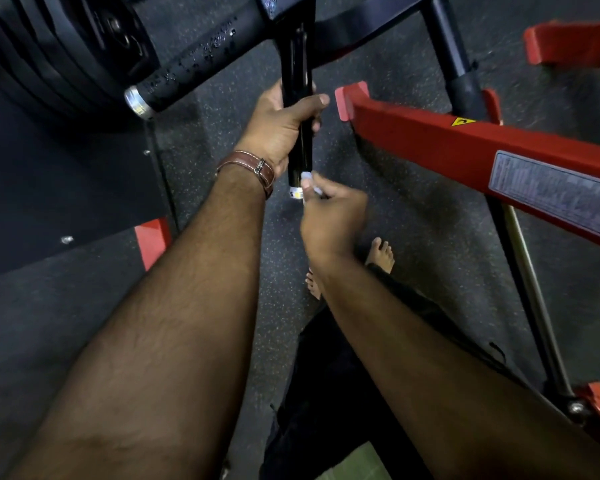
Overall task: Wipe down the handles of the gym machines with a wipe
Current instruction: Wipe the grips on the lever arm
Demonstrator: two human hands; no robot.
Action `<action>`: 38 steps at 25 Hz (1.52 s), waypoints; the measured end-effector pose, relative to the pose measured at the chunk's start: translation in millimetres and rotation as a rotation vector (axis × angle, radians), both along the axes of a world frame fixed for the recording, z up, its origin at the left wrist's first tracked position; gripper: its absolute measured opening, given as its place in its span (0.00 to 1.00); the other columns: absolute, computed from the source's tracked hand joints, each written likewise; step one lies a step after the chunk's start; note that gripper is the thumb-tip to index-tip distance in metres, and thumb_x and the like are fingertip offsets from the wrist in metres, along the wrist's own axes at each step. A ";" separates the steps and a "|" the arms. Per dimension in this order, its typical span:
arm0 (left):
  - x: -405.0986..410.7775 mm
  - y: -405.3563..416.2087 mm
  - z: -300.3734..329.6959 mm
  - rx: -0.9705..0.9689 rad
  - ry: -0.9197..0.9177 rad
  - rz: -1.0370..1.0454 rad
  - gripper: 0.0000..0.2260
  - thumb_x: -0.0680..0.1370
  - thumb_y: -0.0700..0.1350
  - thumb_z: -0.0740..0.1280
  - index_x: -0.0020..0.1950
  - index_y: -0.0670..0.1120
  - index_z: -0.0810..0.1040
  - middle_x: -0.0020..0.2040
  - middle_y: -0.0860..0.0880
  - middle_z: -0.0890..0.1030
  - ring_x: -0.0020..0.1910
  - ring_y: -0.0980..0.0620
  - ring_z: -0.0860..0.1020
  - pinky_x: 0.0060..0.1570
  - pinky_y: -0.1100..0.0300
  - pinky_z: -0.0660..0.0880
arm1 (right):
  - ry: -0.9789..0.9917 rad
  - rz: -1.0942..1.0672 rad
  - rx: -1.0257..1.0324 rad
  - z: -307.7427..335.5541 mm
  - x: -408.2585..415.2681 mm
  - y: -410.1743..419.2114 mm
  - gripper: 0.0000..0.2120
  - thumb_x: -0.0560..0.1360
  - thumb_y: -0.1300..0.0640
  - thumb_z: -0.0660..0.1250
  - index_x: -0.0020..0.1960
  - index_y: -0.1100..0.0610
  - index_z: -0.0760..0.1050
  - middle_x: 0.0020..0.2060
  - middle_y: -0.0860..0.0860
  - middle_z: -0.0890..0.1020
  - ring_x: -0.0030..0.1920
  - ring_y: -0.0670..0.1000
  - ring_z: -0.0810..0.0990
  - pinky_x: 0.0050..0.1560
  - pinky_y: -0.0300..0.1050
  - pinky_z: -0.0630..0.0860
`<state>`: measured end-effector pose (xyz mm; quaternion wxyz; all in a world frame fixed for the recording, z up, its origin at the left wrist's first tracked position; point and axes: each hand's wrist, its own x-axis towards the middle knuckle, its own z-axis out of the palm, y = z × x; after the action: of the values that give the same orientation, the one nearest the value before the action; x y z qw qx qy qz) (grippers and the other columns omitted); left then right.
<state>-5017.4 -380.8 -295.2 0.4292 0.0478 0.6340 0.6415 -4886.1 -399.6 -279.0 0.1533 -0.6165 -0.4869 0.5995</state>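
Note:
A glossy black handle (297, 64) hangs down from the machine at the top centre, ending in a silver cap (296, 193). My left hand (284, 128), with a brown leather strap on the wrist, grips the handle around its middle. Just below, my right hand (329, 216) pinches a small white wipe (307, 178) and holds it against the handle's lower end, beside the cap. Most of the wipe is hidden inside my fingers, and my right hand is blurred.
A second black handle (187, 74) with a silver end, wet with droplets, juts left near stacked black weight plates (49, 46). A red frame beam (465, 147) with a label runs along the right. Dark rubber floor (222, 140) and my bare feet (381, 254) lie below.

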 end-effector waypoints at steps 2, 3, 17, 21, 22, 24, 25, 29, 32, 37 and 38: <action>-0.7 -1.1 -1.9 0.001 -0.003 0.007 0.09 0.75 0.33 0.71 0.46 0.44 0.73 0.35 0.47 0.75 0.29 0.53 0.72 0.32 0.61 0.71 | -0.025 0.215 0.194 -10.4 0.0 3.8 0.11 0.76 0.63 0.71 0.57 0.62 0.83 0.51 0.53 0.86 0.52 0.45 0.84 0.58 0.38 0.78; -1.1 -1.5 -2.0 0.002 -0.008 0.007 0.09 0.74 0.33 0.71 0.46 0.44 0.73 0.35 0.48 0.75 0.29 0.53 0.72 0.32 0.61 0.71 | 0.015 0.186 0.108 -19.2 -1.5 8.5 0.11 0.77 0.62 0.70 0.58 0.62 0.82 0.52 0.54 0.86 0.51 0.46 0.84 0.58 0.41 0.79; 15.6 -18.0 -1.9 0.074 -0.079 0.029 0.03 0.79 0.41 0.69 0.50 0.42 0.76 0.41 0.46 0.78 0.35 0.53 0.76 0.37 0.62 0.75 | 0.152 -0.001 -0.077 -15.0 12.7 17.7 0.07 0.74 0.67 0.71 0.51 0.65 0.83 0.44 0.57 0.85 0.40 0.50 0.84 0.46 0.47 0.83; 55.2 -51.2 -28.4 0.127 -0.360 0.303 0.13 0.82 0.48 0.63 0.57 0.39 0.79 0.46 0.44 0.84 0.38 0.51 0.82 0.38 0.59 0.79 | 0.051 0.426 0.678 -9.0 -8.2 50.1 0.10 0.70 0.66 0.73 0.51 0.60 0.84 0.43 0.54 0.84 0.41 0.48 0.82 0.44 0.32 0.75; 65.7 -56.6 -36.2 0.110 -0.398 0.378 0.13 0.82 0.48 0.63 0.57 0.39 0.79 0.46 0.45 0.85 0.38 0.52 0.83 0.38 0.60 0.79 | 0.097 0.434 0.798 -5.2 -21.5 60.4 0.09 0.69 0.67 0.72 0.49 0.61 0.84 0.43 0.55 0.83 0.41 0.47 0.80 0.43 0.30 0.72; 84.9 -61.7 -45.1 0.116 -0.477 0.502 0.13 0.83 0.47 0.62 0.59 0.40 0.77 0.47 0.44 0.83 0.38 0.52 0.83 0.39 0.61 0.76 | 0.162 0.484 0.965 -3.7 -36.5 73.0 0.06 0.70 0.67 0.72 0.47 0.63 0.82 0.44 0.57 0.79 0.42 0.45 0.75 0.41 0.34 0.73; 91.4 -60.6 -43.4 0.158 -0.516 0.552 0.12 0.83 0.47 0.62 0.59 0.40 0.77 0.47 0.43 0.82 0.38 0.52 0.83 0.40 0.61 0.76 | 0.172 0.553 1.007 -7.0 -33.1 73.3 0.05 0.72 0.66 0.70 0.48 0.63 0.82 0.44 0.58 0.78 0.42 0.47 0.75 0.40 0.40 0.75; 95.7 -58.3 -31.5 0.244 -0.672 0.588 0.18 0.84 0.47 0.58 0.47 0.38 0.83 0.42 0.43 0.85 0.39 0.51 0.84 0.41 0.60 0.81 | 0.074 1.012 0.920 -29.0 33.3 33.6 0.03 0.75 0.61 0.66 0.49 0.58 0.77 0.45 0.58 0.75 0.38 0.58 0.78 0.33 0.52 0.77; 94.7 -57.3 -30.2 0.217 -0.668 0.630 0.14 0.84 0.45 0.59 0.48 0.39 0.80 0.40 0.44 0.84 0.39 0.51 0.84 0.39 0.61 0.80 | 0.101 1.110 0.977 -20.3 19.7 42.6 0.07 0.75 0.57 0.64 0.46 0.59 0.78 0.44 0.57 0.77 0.37 0.58 0.80 0.29 0.52 0.77; 89.9 -56.8 -27.0 0.195 -0.593 0.666 0.10 0.83 0.38 0.59 0.48 0.39 0.80 0.40 0.45 0.85 0.39 0.51 0.83 0.42 0.59 0.80 | 0.068 1.141 1.173 -7.9 -19.3 81.1 0.08 0.76 0.59 0.65 0.52 0.61 0.79 0.48 0.57 0.78 0.41 0.59 0.80 0.33 0.54 0.79; 87.7 -57.5 -26.6 0.184 -0.588 0.666 0.11 0.82 0.37 0.59 0.47 0.39 0.80 0.39 0.45 0.85 0.37 0.52 0.83 0.41 0.60 0.80 | 0.031 1.222 1.096 -10.9 -8.4 74.2 0.08 0.76 0.61 0.65 0.54 0.61 0.78 0.50 0.57 0.78 0.42 0.60 0.80 0.37 0.55 0.79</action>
<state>-4929.7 -438.3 -321.9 0.3552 -0.3051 0.4062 0.7847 -4894.5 -325.4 -289.9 0.0858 -0.0720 -0.9584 0.2627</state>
